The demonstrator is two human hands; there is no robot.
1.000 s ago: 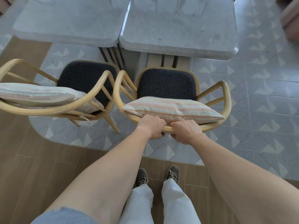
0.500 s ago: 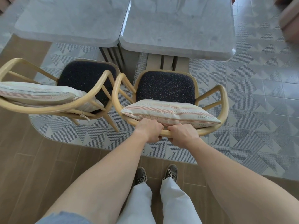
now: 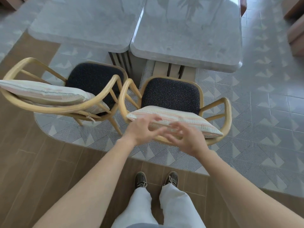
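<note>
A light wooden armchair (image 3: 227, 112) with a dark speckled seat stands in front of me, facing the right marble table (image 3: 189, 35). A striped cushion (image 3: 194, 122) leans against its curved back rail. My left hand (image 3: 143, 130) hovers just above that rail with fingers spread and loosely bent, holding nothing. My right hand (image 3: 185, 137) is beside it, blurred, fingers also spread and off the rail.
A second matching chair (image 3: 49, 109) with its own striped cushion (image 3: 41, 94) stands to the left, by the left marble table (image 3: 82, 25). Both chairs stand on patterned tile; I stand on wood flooring. Brown furniture edges show at the far right.
Both hands have let go of the chair's back rail and opened. The chair has slid a little forward toward the table.
</note>
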